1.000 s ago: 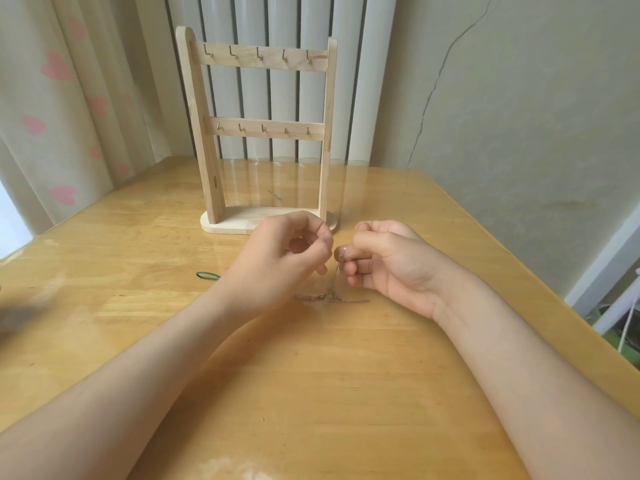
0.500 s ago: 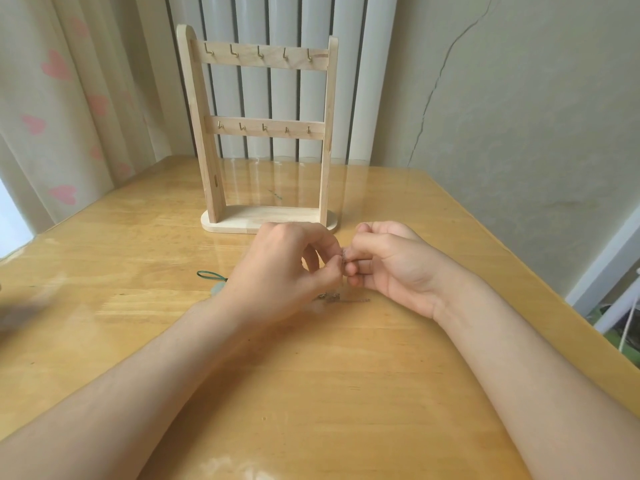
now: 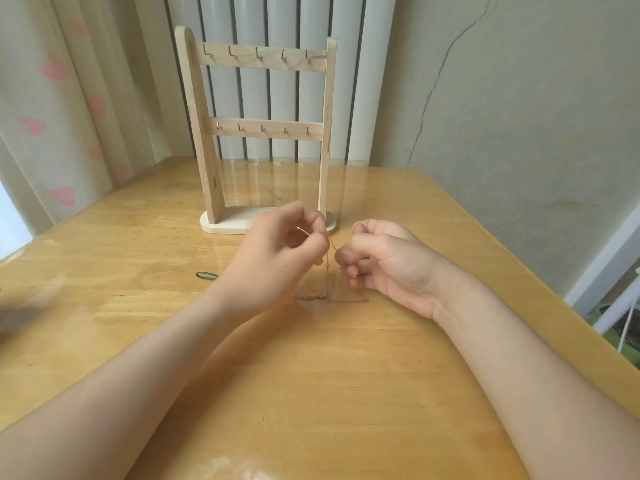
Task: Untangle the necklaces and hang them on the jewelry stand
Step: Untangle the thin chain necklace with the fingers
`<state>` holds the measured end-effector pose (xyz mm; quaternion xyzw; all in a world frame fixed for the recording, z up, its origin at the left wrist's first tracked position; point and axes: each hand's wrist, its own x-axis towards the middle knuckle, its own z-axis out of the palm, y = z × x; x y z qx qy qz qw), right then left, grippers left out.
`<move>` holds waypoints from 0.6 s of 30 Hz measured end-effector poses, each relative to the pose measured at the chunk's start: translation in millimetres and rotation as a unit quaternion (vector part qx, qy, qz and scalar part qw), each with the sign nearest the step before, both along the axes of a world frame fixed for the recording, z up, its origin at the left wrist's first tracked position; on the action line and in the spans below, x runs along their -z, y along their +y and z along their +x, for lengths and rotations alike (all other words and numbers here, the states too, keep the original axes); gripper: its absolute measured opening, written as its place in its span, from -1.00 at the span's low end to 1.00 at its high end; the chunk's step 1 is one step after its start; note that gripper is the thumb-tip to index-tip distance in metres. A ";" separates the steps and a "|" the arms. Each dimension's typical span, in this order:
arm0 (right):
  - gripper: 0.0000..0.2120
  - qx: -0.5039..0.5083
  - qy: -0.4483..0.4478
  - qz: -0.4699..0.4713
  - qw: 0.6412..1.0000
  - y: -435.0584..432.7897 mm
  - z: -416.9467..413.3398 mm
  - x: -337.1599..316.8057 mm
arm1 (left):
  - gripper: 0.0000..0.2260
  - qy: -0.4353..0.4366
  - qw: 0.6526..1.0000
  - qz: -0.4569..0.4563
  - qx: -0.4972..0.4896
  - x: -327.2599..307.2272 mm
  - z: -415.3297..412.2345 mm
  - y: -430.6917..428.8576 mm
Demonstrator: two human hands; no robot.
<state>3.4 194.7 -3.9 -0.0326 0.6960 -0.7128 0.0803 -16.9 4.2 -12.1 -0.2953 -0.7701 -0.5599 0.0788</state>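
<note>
Far to the left of the jewelry stand (image 3: 258,133) hangs a pale curtain (image 3: 59,126) printed with pink hearts. Nearer, in front of the stand and off its left foot, a small green band (image 3: 206,276) lies flat on the tabletop (image 3: 311,393), partly hidden behind the left wrist.

The stand is upright towards the back of the tabletop, a light wooden frame with two crossbars, each with a row of small metal hooks (image 3: 258,53). Behind it is a white ribbed panel (image 3: 346,98).

Just in front of the stand's base, the left hand (image 3: 277,258) is raised off the wood with its fingers curled, its thumb and forefinger pinching a thin necklace (image 3: 327,271). From that pinch one fine strand hangs straight down to a small heap of chain lying on the tabletop, in front of the stand and between the two wrists. A short length trails from the heap to the right.

Close beside it, in front of the stand's right post, the right hand (image 3: 388,261) is curled as well. Its thumb tip is pressed to the forefinger on the same strand, the two hands almost touching.

Right of the stand, a cracked grey wall (image 3: 519,116) runs along the tabletop's edge.
</note>
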 end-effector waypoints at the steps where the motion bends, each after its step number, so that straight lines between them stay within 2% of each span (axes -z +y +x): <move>1: -0.69 0.000 0.000 0.009 1.000 -0.7 0.2 0.6 | -0.93 -0.031 0.999 0.029 -0.003 -1.0 0.5 0.2; 5: -0.68 -0.001 -0.010 0.023 1.000 -2.7 0.0 3.4 | -0.81 -0.158 0.978 0.133 -0.008 -1.2 -1.0 4.1; 7: -0.68 0.004 -0.013 0.020 1.000 -2.9 -0.2 3.9 | -0.84 -0.203 0.966 0.159 -0.027 -0.4 -4.5 5.1; 10: -0.68 0.012 -0.012 0.007 1.000 -1.4 -0.6 3.6 | -0.90 -0.221 0.957 0.183 -0.050 0.8 -8.2 5.2; 14: -0.70 0.001 -0.015 -0.011 1.000 -0.7 -0.2 1.3 | -0.83 -0.240 0.943 0.223 -0.058 1.5 -10.4 6.8; 18: -0.75 0.006 -0.015 -0.017 1.000 0.2 -1.0 0.5 | -0.89 -0.259 0.937 0.223 -0.079 -1.8 -9.2 7.1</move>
